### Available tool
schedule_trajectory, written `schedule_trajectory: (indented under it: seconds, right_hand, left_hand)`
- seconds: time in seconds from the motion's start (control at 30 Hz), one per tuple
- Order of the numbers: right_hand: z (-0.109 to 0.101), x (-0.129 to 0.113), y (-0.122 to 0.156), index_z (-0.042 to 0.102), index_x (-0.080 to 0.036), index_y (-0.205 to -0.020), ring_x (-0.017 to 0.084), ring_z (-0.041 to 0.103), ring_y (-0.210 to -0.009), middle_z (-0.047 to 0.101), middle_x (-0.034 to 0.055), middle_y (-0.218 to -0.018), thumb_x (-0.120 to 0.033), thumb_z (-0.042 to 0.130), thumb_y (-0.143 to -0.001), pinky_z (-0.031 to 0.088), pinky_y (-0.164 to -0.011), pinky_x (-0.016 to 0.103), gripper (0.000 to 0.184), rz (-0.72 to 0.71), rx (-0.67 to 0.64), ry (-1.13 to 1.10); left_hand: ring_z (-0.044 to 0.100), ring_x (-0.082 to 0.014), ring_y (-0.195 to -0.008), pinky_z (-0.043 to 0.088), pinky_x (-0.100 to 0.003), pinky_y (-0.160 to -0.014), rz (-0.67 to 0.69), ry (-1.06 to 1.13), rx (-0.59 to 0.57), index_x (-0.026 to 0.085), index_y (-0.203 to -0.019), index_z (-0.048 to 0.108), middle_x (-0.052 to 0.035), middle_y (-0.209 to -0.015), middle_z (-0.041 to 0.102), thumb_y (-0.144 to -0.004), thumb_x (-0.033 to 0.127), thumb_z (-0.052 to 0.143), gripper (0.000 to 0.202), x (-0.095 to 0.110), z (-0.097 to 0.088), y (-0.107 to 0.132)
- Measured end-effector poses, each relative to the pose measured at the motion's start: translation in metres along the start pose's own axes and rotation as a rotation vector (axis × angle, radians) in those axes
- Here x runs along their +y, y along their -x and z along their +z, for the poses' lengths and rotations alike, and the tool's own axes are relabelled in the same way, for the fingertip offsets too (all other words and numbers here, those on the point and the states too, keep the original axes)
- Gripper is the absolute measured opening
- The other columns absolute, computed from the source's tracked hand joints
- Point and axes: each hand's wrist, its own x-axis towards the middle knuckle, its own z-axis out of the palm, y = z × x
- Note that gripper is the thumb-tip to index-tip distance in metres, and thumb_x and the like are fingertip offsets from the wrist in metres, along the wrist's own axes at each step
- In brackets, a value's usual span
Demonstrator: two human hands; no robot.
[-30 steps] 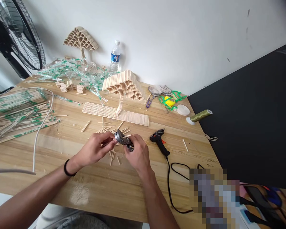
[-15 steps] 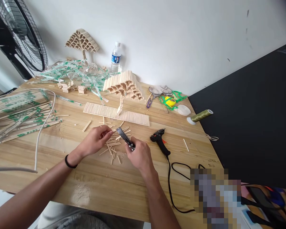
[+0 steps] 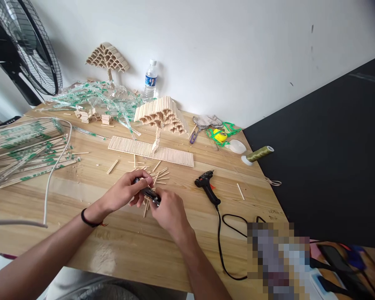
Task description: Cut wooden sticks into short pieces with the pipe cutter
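Note:
My right hand [image 3: 170, 210] is closed around the handles of dark metal pliers [image 3: 150, 193], held low over the table. The fingers of my left hand [image 3: 128, 189] close on the other end of the pliers, the thumb lying along it. Whether a stick is also pinched there is hidden. Beneath and beyond both hands lie several loose wooden sticks [image 3: 162, 174], some long, some short. Just past them, a tree model made of short sticks [image 3: 162, 110] stands on a long flat slatted base [image 3: 178, 156].
A black glue gun [image 3: 208, 186] lies to the right, its cable running to the front edge. Bagged sticks [image 3: 28, 141], a white cable [image 3: 54, 171] and a fan [image 3: 34, 41] are left. Behind are wrappers [image 3: 81, 93], a bottle [image 3: 150, 79] and another tree model [image 3: 108, 58]. A thread spool [image 3: 261, 154] stands right.
My left hand has moved from holding a thin stick beside the pliers to gripping the far end of the pliers. My right hand has come left and slightly down with the pliers.

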Motion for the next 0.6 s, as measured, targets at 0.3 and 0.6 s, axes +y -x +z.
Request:
schedule_trajectory:
  seconds: [0.3,0.6]
  right_hand:
    - [-0.0010,-0.0060,0.0014,0.079,-0.025,-0.093,0.028,0.076,-0.077,0.083,0.0083,-0.085,-0.021,0.072,-0.089,0.034,-0.064,0.032,0.008,0.028,-0.037,0.039]
    - [0.0017,-0.0023,-0.0009,0.076,-0.022,-0.083,0.027,0.072,-0.069,0.081,0.0102,-0.077,-0.027,0.077,-0.086,0.028,-0.061,0.032,0.005,0.014,-0.004,0.044]
  left_hand:
    - [0.039,-0.0067,-0.037,0.023,-0.021,-0.039,-0.032,0.059,0.031,0.017,-0.083,0.064,0.0068,-0.049,0.048,-0.092,0.048,0.069,0.033,-0.0046,-0.0028,-0.0037]
    - [0.036,-0.0073,-0.044,0.020,-0.023,-0.043,-0.057,0.111,0.105,0.016,-0.080,0.066,0.0052,-0.057,0.047,-0.089,0.039,0.070,0.025,-0.0051,-0.0052,-0.0061]
